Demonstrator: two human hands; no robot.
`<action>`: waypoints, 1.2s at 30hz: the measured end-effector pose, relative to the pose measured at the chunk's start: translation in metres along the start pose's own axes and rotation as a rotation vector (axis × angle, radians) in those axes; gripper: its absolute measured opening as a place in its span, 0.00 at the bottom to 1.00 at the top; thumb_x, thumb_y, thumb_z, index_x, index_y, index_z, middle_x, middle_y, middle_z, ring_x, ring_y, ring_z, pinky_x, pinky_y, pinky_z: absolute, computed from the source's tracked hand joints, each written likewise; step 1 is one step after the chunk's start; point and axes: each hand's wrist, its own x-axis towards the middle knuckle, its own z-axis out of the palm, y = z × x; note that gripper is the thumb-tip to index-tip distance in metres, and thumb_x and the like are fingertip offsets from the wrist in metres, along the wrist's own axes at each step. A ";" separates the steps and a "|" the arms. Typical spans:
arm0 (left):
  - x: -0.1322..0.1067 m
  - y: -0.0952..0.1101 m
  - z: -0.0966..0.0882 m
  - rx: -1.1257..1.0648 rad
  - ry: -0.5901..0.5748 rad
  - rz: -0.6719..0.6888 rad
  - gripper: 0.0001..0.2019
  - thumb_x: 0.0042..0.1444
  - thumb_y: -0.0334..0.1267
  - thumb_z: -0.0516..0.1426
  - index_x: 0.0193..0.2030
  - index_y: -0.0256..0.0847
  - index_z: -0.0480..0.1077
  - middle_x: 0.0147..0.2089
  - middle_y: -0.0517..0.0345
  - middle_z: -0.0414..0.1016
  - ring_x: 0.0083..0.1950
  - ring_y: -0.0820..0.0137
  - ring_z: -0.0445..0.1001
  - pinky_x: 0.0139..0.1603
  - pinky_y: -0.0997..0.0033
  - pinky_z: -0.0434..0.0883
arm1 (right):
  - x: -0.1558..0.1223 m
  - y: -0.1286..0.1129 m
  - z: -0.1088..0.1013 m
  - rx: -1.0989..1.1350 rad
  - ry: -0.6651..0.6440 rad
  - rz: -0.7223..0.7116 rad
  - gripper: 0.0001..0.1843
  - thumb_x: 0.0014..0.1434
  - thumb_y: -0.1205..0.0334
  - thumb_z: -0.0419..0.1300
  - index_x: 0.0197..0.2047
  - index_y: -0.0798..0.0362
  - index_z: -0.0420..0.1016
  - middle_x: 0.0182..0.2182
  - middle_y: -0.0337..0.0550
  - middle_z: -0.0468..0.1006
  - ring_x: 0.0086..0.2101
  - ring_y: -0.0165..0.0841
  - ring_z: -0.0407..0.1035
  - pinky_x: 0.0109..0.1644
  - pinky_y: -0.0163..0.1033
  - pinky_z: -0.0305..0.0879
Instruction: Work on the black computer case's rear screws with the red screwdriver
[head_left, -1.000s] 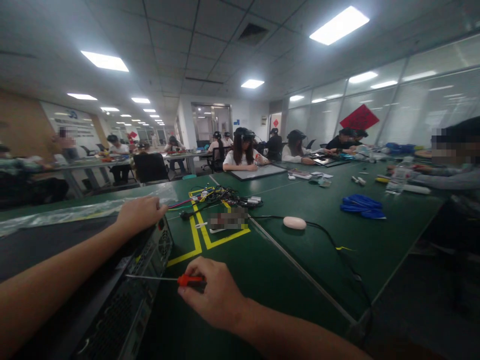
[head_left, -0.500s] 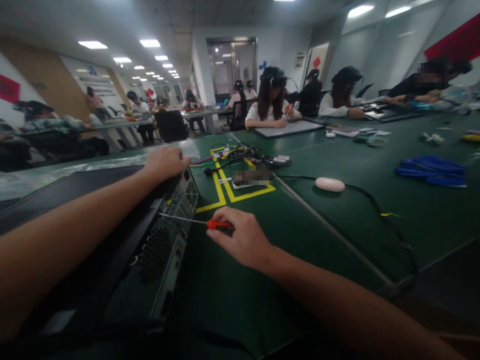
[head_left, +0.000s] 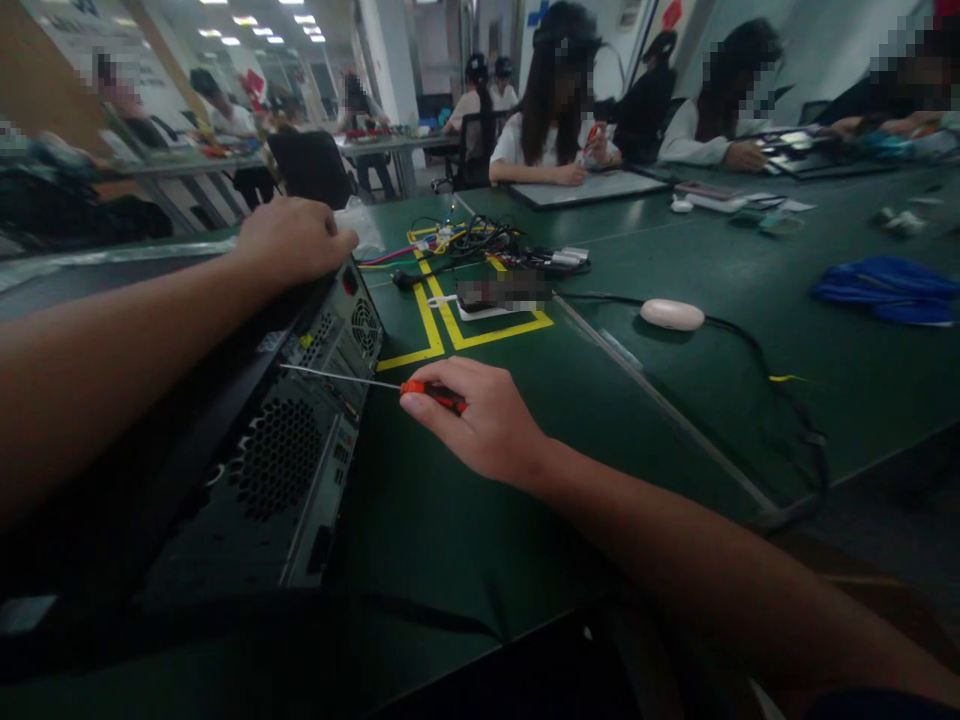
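A black desktop computer case lies on the left of the green table, its metal back with round vent holes facing right. My left hand presses on its top near the far rear corner, fingers curled at the edge and partly hidden. My right hand grips a screwdriver with an orange and dark handle. The thin shaft points left, and its tip reaches the upper edge of the case's back. Whether the tip sits in a screw is too small to tell.
Beyond the case lie tangled cables and a blurred dark item on a white base inside yellow tape. To the right are a pale pink oval device on a black cord and a blue bundle. Co-workers sit across the table.
The view has tipped downward, so the table and case appear higher. Both hands keep their places on the case and the screwdriver, whose tip is still at the case's rear edge.
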 end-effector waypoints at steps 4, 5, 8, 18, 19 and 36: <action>-0.002 -0.001 -0.001 -0.020 -0.002 0.005 0.33 0.70 0.56 0.48 0.54 0.22 0.76 0.62 0.35 0.76 0.69 0.42 0.69 0.69 0.42 0.63 | -0.001 0.000 0.003 0.019 0.013 0.019 0.13 0.66 0.55 0.69 0.49 0.50 0.74 0.41 0.36 0.80 0.39 0.31 0.75 0.47 0.37 0.68; -0.002 -0.001 -0.001 -0.023 -0.011 0.003 0.33 0.70 0.57 0.47 0.55 0.22 0.75 0.63 0.36 0.75 0.69 0.41 0.68 0.69 0.41 0.63 | -0.002 0.000 0.003 0.013 0.013 0.017 0.13 0.65 0.56 0.69 0.49 0.50 0.73 0.40 0.35 0.79 0.38 0.31 0.74 0.46 0.36 0.67; -0.001 -0.001 -0.001 -0.027 -0.034 -0.004 0.36 0.69 0.58 0.47 0.56 0.21 0.74 0.66 0.38 0.72 0.71 0.38 0.65 0.70 0.39 0.60 | -0.002 0.001 0.003 0.003 0.015 -0.001 0.09 0.67 0.59 0.66 0.46 0.50 0.72 0.39 0.35 0.78 0.37 0.30 0.73 0.45 0.36 0.66; 0.005 -0.007 0.004 -0.034 -0.055 0.029 0.41 0.67 0.62 0.44 0.60 0.19 0.73 0.72 0.40 0.67 0.74 0.35 0.60 0.72 0.39 0.54 | -0.002 0.001 0.002 0.025 0.015 -0.022 0.08 0.69 0.60 0.66 0.47 0.51 0.72 0.40 0.36 0.79 0.38 0.31 0.74 0.45 0.37 0.67; 0.005 -0.008 0.004 -0.033 -0.053 0.028 0.41 0.67 0.62 0.44 0.59 0.20 0.73 0.71 0.39 0.68 0.74 0.36 0.61 0.72 0.39 0.54 | -0.002 0.001 0.002 0.023 0.012 -0.016 0.08 0.69 0.60 0.66 0.47 0.51 0.72 0.40 0.36 0.79 0.39 0.31 0.74 0.46 0.37 0.67; 0.006 -0.001 -0.002 0.125 -0.037 -0.008 0.32 0.63 0.56 0.46 0.57 0.33 0.79 0.59 0.32 0.79 0.62 0.41 0.75 0.64 0.44 0.72 | -0.002 0.001 0.000 0.101 -0.012 -0.004 0.09 0.69 0.57 0.65 0.47 0.52 0.73 0.41 0.40 0.80 0.39 0.34 0.75 0.44 0.39 0.67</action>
